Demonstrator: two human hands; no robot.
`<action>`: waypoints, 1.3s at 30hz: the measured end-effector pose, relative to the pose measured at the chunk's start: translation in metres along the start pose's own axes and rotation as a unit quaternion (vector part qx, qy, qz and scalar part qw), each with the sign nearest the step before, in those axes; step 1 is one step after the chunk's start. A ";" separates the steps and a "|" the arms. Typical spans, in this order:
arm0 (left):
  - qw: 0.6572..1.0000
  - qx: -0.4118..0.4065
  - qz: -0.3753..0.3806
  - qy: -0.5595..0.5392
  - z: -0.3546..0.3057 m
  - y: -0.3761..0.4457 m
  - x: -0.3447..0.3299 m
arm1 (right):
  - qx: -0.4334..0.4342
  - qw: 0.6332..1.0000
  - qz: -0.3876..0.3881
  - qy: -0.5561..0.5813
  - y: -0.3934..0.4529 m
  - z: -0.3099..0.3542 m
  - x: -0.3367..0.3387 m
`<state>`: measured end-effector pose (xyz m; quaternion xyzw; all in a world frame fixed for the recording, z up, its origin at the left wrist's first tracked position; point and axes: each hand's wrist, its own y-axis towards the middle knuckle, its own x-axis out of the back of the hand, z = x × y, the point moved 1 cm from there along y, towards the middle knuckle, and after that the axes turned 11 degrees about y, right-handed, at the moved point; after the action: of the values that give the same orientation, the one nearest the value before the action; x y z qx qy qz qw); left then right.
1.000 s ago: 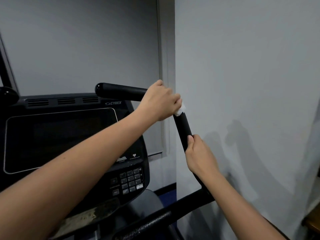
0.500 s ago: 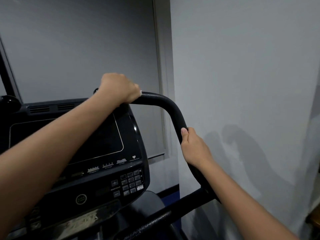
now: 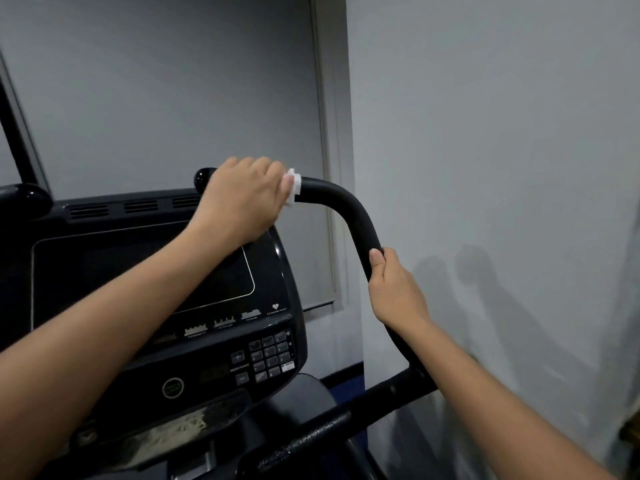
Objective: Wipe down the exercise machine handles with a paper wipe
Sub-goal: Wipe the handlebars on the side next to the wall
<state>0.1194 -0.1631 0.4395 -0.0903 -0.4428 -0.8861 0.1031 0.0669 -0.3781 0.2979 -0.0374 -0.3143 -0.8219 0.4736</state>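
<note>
A black curved handle runs across the middle of the frame: its top stretch lies level, then it bends and drops toward the lower right, where it meets a black crossbar. The left hand sits on the level stretch near the handle's rounded end cap, its grip clenched around the bar with a white paper wipe bunched under the fingers; a crumpled edge of the wipe sticks out on the hand's right side, touching the bar. The right hand grasps the sloping part of the same handle right of centre, thumb laid up along the bar.

Behind and below the left arm, filling the lower left of the frame, stands the machine's black console, with a dark screen, a row of vents along its top and a keypad toward its lower right. The room is dim, with plain grey-white walls; a vertical pale trim strip runs down the upper centre, and soft shadows of the arms fall on the wall at right. A dark blue skirting band shows low on the wall, just right of the console.
</note>
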 end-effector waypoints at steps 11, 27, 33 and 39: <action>0.874 0.158 0.457 -0.048 -0.002 0.076 0.021 | 0.012 0.986 0.060 0.156 0.013 0.004 0.000; 0.976 0.132 0.171 -0.009 0.029 0.003 0.022 | 0.024 0.985 0.036 0.170 0.012 -0.001 -0.006; 0.880 0.179 0.439 -0.039 -0.008 0.069 0.034 | 0.022 0.983 0.040 0.176 0.012 -0.001 -0.006; 0.989 0.011 0.151 -0.004 -0.078 0.040 0.018 | 0.020 0.984 0.040 0.170 0.011 0.001 -0.004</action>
<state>0.1074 -0.2506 0.4283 -0.1584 -0.4340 -0.8553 0.2345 0.0773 -0.3788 0.3022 0.0997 -0.2437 -0.7902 0.5534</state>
